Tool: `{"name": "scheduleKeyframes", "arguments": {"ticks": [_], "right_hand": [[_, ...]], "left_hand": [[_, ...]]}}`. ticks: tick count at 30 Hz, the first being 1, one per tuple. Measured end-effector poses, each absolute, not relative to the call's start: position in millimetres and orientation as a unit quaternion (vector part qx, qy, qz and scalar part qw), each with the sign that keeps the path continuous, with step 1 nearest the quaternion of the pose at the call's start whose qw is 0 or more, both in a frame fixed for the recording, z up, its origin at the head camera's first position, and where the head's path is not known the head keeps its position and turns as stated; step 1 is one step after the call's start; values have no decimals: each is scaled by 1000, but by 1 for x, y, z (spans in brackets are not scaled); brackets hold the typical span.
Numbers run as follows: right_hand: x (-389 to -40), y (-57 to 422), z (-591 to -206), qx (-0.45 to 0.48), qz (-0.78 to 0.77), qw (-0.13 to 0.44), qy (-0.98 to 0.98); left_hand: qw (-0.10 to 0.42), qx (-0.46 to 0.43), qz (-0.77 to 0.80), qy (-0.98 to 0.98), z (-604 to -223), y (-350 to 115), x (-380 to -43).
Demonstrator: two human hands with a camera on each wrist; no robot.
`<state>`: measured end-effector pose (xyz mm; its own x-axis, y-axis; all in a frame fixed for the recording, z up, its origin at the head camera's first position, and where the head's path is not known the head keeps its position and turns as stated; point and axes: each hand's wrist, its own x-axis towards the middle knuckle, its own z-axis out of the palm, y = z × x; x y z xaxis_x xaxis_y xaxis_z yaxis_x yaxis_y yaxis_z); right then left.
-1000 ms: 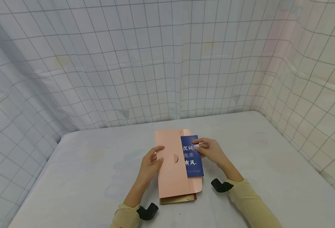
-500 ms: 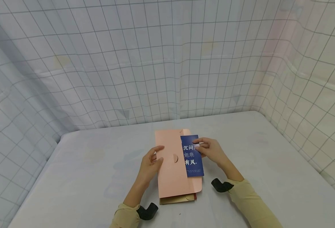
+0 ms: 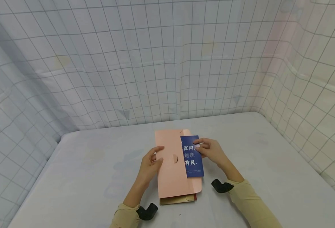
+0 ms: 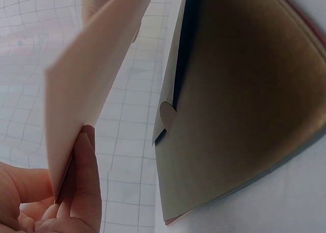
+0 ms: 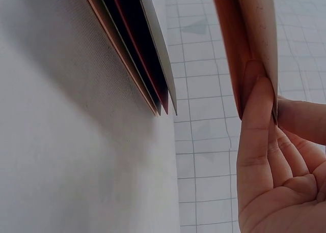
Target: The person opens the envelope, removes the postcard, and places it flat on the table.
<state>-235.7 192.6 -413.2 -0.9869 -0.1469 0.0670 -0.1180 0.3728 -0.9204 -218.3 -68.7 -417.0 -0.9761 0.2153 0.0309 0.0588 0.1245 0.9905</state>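
Note:
A pink envelope [image 3: 171, 180] is held above the table, its half-round cut-out facing up. My left hand [image 3: 149, 164] pinches the envelope's left edge, thumb on the near face and fingers behind, as the left wrist view also shows. From the envelope's right-hand opening sticks a dark blue card [image 3: 194, 170] with white Chinese characters; its left part is hidden inside. My right hand [image 3: 210, 151] pinches the card's upper right edge between thumb and fingers. Whether those fingers also touch the envelope's back panel I cannot tell.
Below the pink envelope lies a gold envelope [image 4: 249, 116], mostly covered in the head view. A red edge [image 5: 164, 107] shows among the layered papers there. A white cloth covers the table [image 3: 99, 177]; a checked curtain [image 3: 144, 79] hangs behind it.
The blue card has slid very slightly right out of the pink envelope, and part of another character now shows at its upper left. Both hands keep their grips, the left almost still.

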Motion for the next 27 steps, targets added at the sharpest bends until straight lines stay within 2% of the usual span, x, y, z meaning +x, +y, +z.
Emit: {"name": "scheduleKeyframes", "arguments": {"ticks": [27], "right_hand": [[-238, 197, -414, -80, -553, 10, 829]], "left_hand": [[57, 89, 656, 747, -414, -71, -218]]}}
